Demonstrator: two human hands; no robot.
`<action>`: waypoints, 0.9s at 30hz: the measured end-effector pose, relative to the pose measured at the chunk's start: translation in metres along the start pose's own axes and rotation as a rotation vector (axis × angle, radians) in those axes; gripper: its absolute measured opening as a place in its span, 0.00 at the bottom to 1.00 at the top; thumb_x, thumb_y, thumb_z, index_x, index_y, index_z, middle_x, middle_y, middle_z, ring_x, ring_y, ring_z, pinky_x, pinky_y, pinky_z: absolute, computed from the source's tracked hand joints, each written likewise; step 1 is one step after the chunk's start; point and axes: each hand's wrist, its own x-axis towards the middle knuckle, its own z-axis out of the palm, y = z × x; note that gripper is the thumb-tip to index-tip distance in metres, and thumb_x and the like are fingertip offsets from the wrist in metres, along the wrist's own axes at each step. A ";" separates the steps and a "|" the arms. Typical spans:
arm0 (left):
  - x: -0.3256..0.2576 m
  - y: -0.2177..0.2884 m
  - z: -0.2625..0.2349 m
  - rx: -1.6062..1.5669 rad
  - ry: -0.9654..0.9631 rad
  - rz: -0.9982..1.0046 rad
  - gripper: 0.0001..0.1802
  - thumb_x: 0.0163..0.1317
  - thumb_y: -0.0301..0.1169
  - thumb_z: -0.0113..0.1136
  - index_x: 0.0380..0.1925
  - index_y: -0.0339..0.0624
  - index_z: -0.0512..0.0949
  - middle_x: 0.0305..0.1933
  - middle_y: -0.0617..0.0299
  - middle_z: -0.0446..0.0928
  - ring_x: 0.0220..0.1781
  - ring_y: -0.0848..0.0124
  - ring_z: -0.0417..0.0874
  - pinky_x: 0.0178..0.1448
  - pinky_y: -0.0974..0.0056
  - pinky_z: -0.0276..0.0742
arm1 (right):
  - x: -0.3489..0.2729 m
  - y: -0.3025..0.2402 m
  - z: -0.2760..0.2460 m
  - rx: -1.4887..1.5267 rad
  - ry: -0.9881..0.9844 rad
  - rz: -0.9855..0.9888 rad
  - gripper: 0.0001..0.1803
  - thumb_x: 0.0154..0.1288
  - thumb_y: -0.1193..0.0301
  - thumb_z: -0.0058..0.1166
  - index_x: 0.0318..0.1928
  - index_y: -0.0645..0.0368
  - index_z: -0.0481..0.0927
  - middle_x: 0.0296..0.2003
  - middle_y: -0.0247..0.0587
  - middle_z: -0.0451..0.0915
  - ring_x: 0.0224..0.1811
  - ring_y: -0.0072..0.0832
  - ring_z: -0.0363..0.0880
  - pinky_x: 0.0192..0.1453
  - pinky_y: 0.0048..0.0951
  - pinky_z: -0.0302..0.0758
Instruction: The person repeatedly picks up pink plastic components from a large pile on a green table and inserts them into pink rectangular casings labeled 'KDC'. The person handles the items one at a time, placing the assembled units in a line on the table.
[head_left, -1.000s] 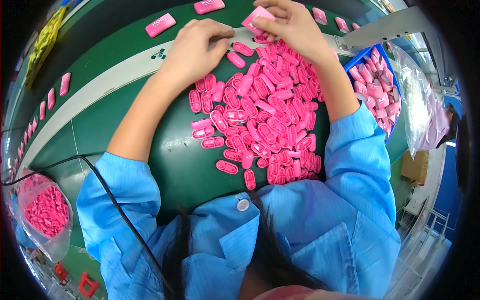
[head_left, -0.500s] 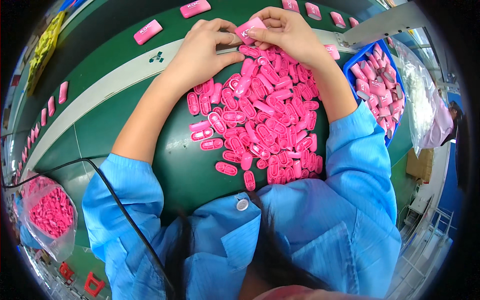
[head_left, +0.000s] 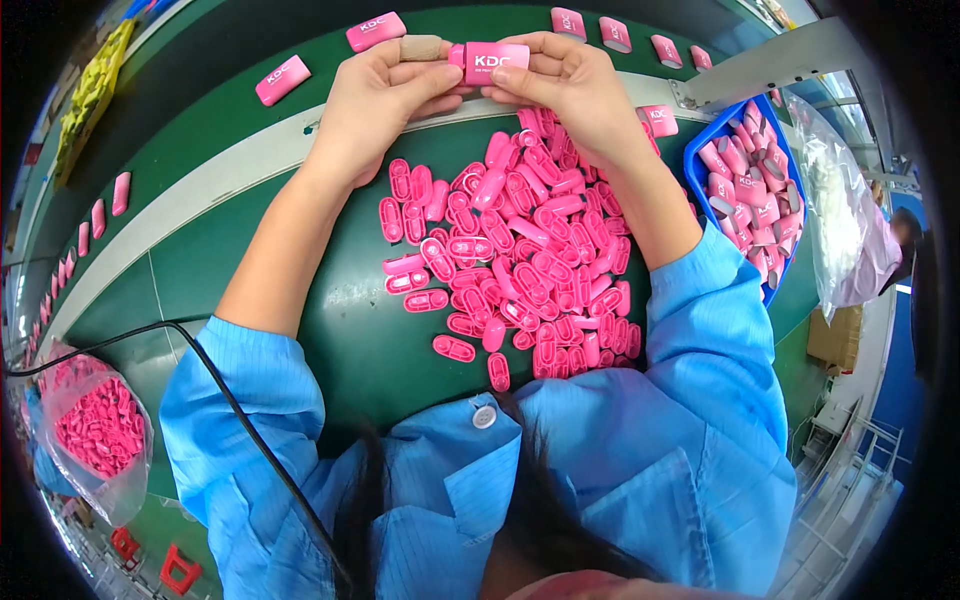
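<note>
Over the far edge of the pile, my right hand point(head_left: 572, 88) grips a pink, flat-sided plastic case point(head_left: 498, 60) with pale printing, thumb in front and fingers behind. My left hand point(head_left: 375, 110) pinches a small pink end cap point(head_left: 456, 57) against the case's left end; whether it is fully seated I cannot tell. A tan cover point(head_left: 420, 48) wraps one left fingertip. Between my forearms lies a heap of loose oval pink caps point(head_left: 530, 270), some showing their hollow side, others their smooth back.
Pink cases point(head_left: 284, 80) lie spaced along the green belt point(head_left: 200, 110) beyond a pale rail point(head_left: 225, 170). A blue bin point(head_left: 692, 150) of cases stands right, near a metal bracket point(head_left: 770, 62). At left are a clear bag point(head_left: 135, 480) of pink caps and a black cable point(head_left: 245, 415).
My right hand has turned the case level. My left hand has come up, bringing a pink cap to the case's left end. Cases on the belt have shifted slightly left.
</note>
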 end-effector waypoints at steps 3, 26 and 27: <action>-0.002 0.000 0.005 0.016 0.005 0.028 0.19 0.60 0.25 0.59 0.51 0.28 0.72 0.44 0.51 0.79 0.44 0.68 0.82 0.50 0.70 0.80 | 0.004 0.005 -0.007 -0.108 -0.007 -0.041 0.15 0.62 0.75 0.56 0.49 0.67 0.75 0.40 0.40 0.80 0.40 0.23 0.81 0.47 0.21 0.78; -0.021 0.021 0.024 0.396 -0.033 0.123 0.32 0.55 0.23 0.58 0.60 0.28 0.61 0.59 0.42 0.68 0.58 0.54 0.73 0.60 0.59 0.69 | 0.000 -0.007 0.019 -0.113 0.059 -0.200 0.12 0.62 0.77 0.55 0.45 0.70 0.75 0.34 0.38 0.81 0.31 0.17 0.77 0.34 0.17 0.74; -0.015 0.015 0.020 0.380 0.007 0.188 0.31 0.55 0.23 0.58 0.59 0.27 0.61 0.57 0.42 0.70 0.55 0.52 0.75 0.59 0.59 0.70 | 0.014 -0.002 0.012 -0.147 0.037 -0.173 0.12 0.61 0.77 0.56 0.45 0.71 0.76 0.33 0.38 0.81 0.30 0.17 0.77 0.33 0.17 0.74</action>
